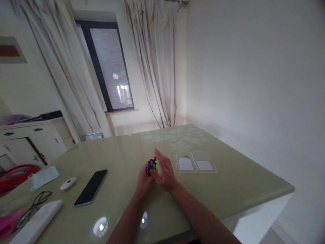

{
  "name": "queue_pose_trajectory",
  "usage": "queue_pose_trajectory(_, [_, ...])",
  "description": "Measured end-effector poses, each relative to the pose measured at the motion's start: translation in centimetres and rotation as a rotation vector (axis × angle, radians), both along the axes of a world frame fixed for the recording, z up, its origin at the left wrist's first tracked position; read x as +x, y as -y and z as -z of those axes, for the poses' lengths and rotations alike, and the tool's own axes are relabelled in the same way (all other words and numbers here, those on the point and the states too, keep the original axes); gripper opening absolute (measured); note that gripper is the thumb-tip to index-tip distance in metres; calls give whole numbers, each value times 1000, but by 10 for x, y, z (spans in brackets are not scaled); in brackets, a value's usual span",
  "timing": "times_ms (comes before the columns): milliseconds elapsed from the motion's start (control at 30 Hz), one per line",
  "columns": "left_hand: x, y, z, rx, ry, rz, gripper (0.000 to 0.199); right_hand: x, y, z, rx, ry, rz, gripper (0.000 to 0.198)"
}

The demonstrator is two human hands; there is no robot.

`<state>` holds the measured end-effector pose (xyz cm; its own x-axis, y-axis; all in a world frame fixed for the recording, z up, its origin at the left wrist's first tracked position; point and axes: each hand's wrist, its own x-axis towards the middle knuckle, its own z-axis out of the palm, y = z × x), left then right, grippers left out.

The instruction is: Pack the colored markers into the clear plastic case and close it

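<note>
A small bundle of coloured pens (152,165), their ends red, blue, green, yellow and dark, stands over the middle of the table. My left hand (144,182) is wrapped round it from the left, its fingers partly hidden behind the pens. At the bundle's right side is my right hand (166,175), fingers stretched out and pointing upward, thumb close to the lower pen ends. Whether its palm presses on the pens I cannot tell. Right of my hands lies an opened clear plastic case (194,162) with white cards or papers (186,164) in both halves.
On the glossy green table (243,183), to the left, are a black-screened phone (91,188), a white oval object (68,183), a face mask (45,177), glasses (40,200) and a long white object (38,223). A wall (254,84) runs along the right.
</note>
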<state>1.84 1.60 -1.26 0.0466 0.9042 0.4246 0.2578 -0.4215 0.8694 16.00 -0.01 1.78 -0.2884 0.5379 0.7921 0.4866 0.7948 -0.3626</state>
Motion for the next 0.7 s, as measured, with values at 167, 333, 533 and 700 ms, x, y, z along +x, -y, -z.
queue_pose_trajectory(167, [-1, 1, 1, 14, -16, 5, 39, 0, 0, -1, 18, 76, -74, 64])
queue_pose_trajectory(333, [-1, 2, 0, -16, -46, 11, 29, 1, -2, 2, -45, -24, -22, 63])
queue_pose_trajectory(533, [-8, 5, -5, -25, -295, -174, 19, 8, -17, 10, -145, -162, 50, 55])
queue_pose_trajectory(700, [-35, 10, -13, -139, -844, -559, 29, 40, -36, 11, -212, -251, 564, 50])
